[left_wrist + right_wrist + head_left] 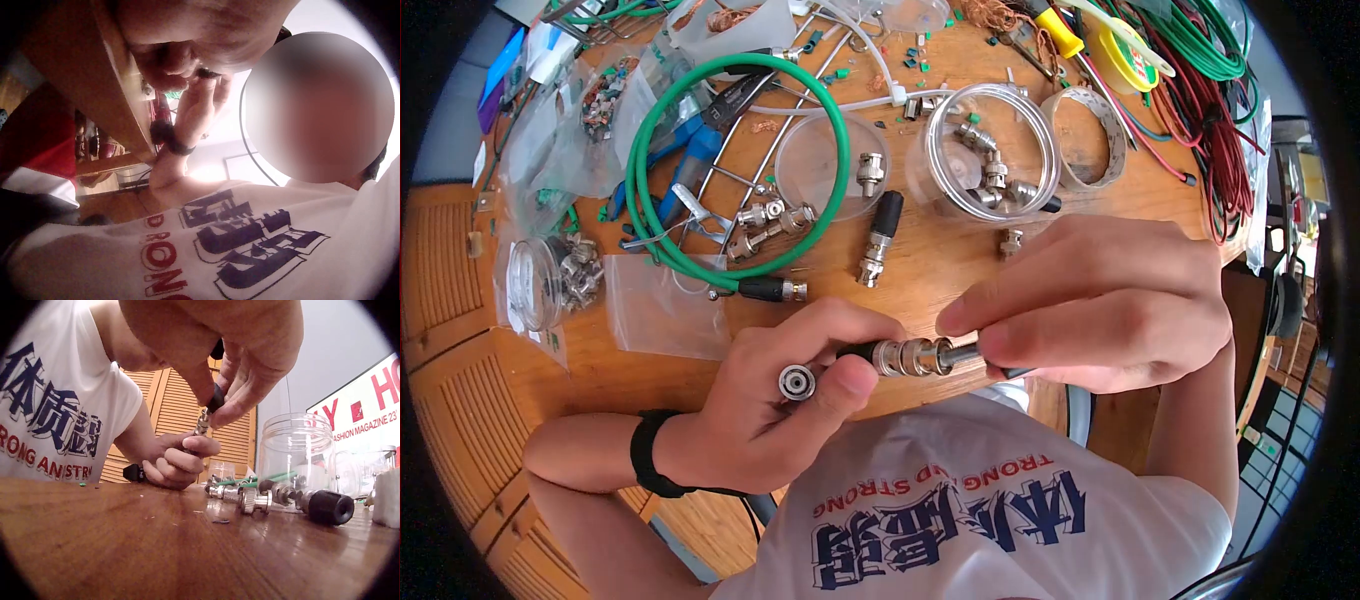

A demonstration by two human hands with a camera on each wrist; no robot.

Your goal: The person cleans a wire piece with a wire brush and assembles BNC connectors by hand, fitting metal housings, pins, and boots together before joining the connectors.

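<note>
In the head view my left hand point(750, 400) grips a silver BNC connector point(912, 357) with a black rear sleeve, its metal end facing right. The round end of a second BNC connector point(797, 382) shows at the same hand, between thumb and curled fingers. My right hand point(1110, 300) pinches a black part with a metal front point(966, 353), held in line with the connector's end. From the right wrist view, the black piece point(216, 398) sits between thumb and fingers, directly above the silver connector point(201, 422) in the left hand. The right fingers hide most of it.
A looped green cable point(845, 150) lies over blue-handled pliers point(690, 165). Behind the hands stands a clear jar point(1050, 150) of connectors; a loose black-and-silver connector point(880, 240) lies left of it. Bundled red wires point(1225, 150) lie right, plastic bags point(665, 310) left.
</note>
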